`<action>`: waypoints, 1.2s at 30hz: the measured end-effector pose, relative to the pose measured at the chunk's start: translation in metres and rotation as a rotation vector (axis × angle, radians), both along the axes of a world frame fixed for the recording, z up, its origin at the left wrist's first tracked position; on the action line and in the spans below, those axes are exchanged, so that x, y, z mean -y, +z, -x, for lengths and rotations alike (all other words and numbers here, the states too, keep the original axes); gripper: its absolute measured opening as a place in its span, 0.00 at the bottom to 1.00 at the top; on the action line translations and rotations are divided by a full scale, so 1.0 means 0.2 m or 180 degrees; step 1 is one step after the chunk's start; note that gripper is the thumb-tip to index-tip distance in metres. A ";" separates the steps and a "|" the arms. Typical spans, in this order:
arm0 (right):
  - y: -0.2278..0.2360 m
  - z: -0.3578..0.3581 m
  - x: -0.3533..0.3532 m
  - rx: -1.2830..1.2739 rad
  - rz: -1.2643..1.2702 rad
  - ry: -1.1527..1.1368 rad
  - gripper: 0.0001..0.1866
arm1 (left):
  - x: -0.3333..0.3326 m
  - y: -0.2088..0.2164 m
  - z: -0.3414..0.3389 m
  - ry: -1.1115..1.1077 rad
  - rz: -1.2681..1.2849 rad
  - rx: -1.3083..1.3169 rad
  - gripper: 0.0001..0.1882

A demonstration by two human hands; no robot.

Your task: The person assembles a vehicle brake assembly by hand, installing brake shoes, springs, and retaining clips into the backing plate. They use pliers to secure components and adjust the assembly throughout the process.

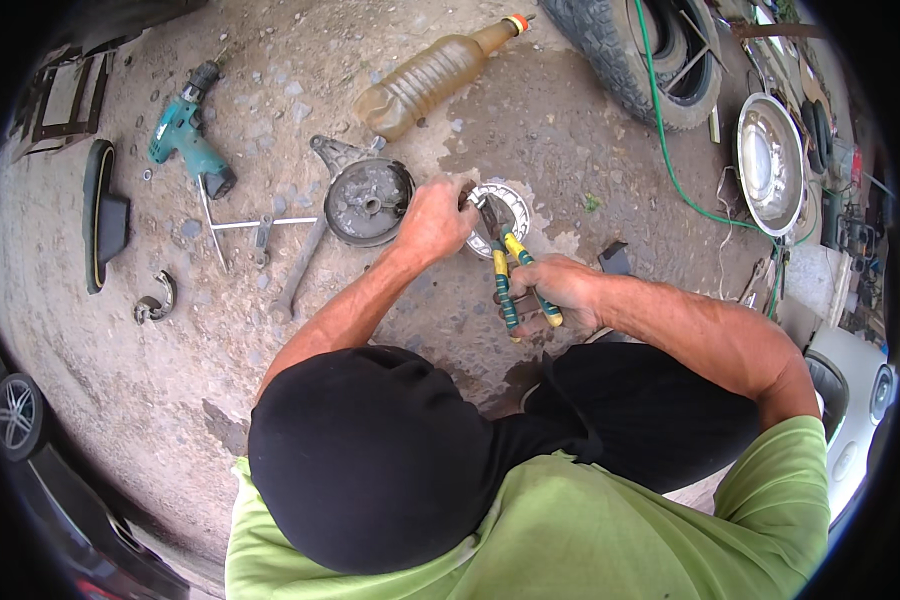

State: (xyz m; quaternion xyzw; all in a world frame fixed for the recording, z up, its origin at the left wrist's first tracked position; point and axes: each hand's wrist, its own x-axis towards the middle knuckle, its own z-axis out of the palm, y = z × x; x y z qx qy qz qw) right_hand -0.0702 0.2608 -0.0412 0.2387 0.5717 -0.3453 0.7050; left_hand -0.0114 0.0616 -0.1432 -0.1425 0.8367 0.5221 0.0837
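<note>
My right hand is wrapped round the yellow and green handles of pliers. Their jaws point away from me, over a silvery ribbed metal ring part on the ground. At the ring's left edge my left hand is closed, its fingertips close to the jaws; what they pinch is hidden. Just left of that hand lies a round, dirty metal brake plate with a bracket arm. A wrench rests against its lower left side.
A teal cordless drill, a cross-shaped metal rod and a curved brake shoe lie to the left. Beyond my hands is a bottle of brownish liquid. A tire, green hose and metal basin are far right.
</note>
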 end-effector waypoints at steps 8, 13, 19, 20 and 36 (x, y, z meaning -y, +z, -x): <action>0.01 0.01 0.02 0.0037 0.0095 -0.0244 0.10 | 0.02 -0.02 -0.01 0.0026 -0.0062 -0.0035 0.17; 0.01 0.01 0.02 -0.0063 0.0208 -0.0110 0.11 | 0.03 -0.02 -0.01 0.0020 0.0002 -0.0089 0.17; -0.04 -0.02 -0.02 -0.0245 0.0271 0.0417 0.16 | 0.05 -0.03 -0.01 -0.0062 -0.0077 -0.0028 0.17; -0.05 -0.02 -0.02 -0.0262 0.0293 0.0478 0.17 | 0.05 -0.03 -0.02 -0.0061 -0.0113 0.0031 0.17; 0.04 0.05 0.04 -0.0168 0.0566 0.0166 0.17 | 0.04 -0.03 -0.06 0.0925 -0.1370 0.0103 0.20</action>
